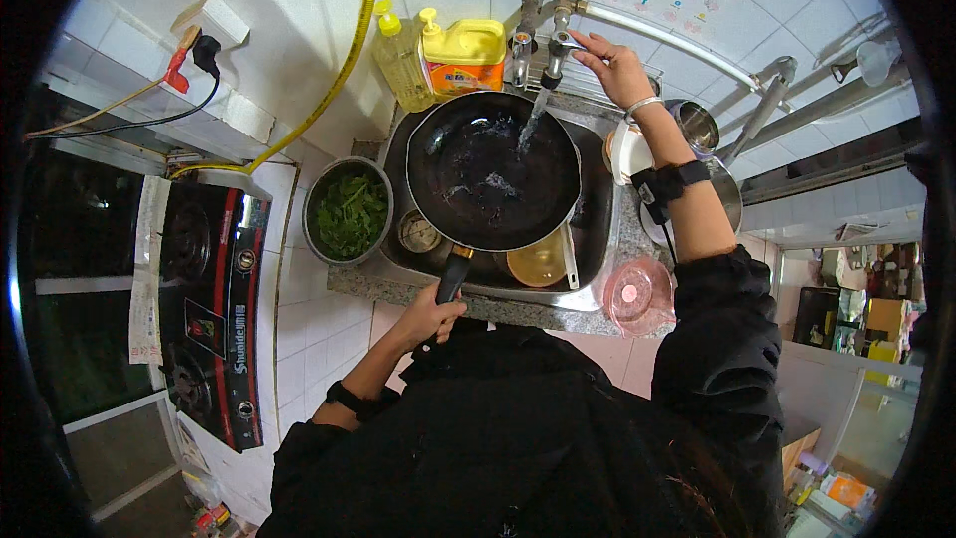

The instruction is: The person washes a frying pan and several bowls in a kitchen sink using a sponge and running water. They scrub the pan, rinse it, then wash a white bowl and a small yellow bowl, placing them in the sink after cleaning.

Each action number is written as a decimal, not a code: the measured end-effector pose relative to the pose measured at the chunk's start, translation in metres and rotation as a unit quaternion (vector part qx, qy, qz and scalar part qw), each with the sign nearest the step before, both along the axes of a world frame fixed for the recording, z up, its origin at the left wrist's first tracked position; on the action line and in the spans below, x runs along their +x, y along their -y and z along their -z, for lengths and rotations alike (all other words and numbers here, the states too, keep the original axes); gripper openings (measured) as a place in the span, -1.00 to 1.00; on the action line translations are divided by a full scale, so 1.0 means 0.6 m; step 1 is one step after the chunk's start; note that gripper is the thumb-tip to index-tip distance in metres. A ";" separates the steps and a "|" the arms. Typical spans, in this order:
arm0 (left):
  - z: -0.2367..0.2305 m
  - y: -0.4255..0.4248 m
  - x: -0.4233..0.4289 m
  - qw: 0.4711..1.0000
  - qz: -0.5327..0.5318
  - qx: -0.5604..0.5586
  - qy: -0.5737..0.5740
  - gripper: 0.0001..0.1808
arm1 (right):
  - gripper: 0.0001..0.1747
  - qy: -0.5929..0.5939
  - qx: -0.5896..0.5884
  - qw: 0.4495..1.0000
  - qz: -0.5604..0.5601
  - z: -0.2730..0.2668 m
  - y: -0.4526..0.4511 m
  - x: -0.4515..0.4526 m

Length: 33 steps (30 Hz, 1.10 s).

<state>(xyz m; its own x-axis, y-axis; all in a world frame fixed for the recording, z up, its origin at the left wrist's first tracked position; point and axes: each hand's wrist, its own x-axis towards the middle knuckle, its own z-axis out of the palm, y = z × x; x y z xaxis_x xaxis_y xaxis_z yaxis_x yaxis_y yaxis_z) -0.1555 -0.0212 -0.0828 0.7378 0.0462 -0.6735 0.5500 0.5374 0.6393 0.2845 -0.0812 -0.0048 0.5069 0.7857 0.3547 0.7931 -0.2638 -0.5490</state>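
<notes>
My left hand (429,320) is wrapped around the black handle of a dark frying pan (478,164), which I hold over the sink (609,239). Water (532,119) runs from the tap (554,52) into the pan and ripples on its bottom. At the tap's lever, my right hand (616,71) has its thumb and fingers closed on the metal. Under the pan, partly hidden, a yellowish bowl (538,265) and a small round metal item (419,230) sit in the sink.
Left of the sink stands a pot of leafy greens (349,217). Detergent bottles (464,56) line the wall behind. A pink plastic basket (637,295) sits at the counter's right front. A two-burner gas stove (213,306) is at far left, beneath a yellow hose (351,52).
</notes>
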 end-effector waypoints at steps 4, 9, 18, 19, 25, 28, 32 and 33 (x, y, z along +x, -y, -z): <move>0.000 -0.008 -0.004 1.000 0.001 -0.011 0.016 -0.78 | -0.59 -0.009 -0.005 1.000 -0.018 -0.002 0.001 0.006; -0.005 -0.016 -0.008 1.000 0.008 -0.019 0.017 -0.79 | -0.57 -0.033 -0.001 0.999 -0.043 0.001 0.000 0.016; 0.012 -0.022 -0.017 1.000 0.012 -0.007 0.018 -0.75 | -0.58 -0.103 -0.012 0.994 -0.038 -0.013 0.002 0.006; 0.013 -0.022 -0.018 1.000 0.010 -0.016 0.023 -0.75 | -0.58 -0.100 -0.020 0.994 -0.033 -0.015 0.003 0.007; 0.017 -0.023 -0.023 0.999 -0.003 -0.037 0.034 -0.77 | -0.58 -0.049 -0.010 0.998 -0.027 -0.011 0.001 0.010; 0.021 -0.027 -0.023 0.999 0.016 -0.007 0.039 -0.77 | -0.57 0.018 -0.037 0.999 -0.010 -0.012 -0.001 0.008; 0.026 -0.030 -0.026 0.999 0.017 -0.017 0.031 -0.74 | -0.54 0.060 -0.103 0.992 0.032 -0.022 -0.003 0.003; 0.026 -0.031 -0.027 0.999 0.017 -0.020 0.034 -0.74 | -0.54 0.067 -0.124 0.989 0.045 -0.025 -0.004 0.001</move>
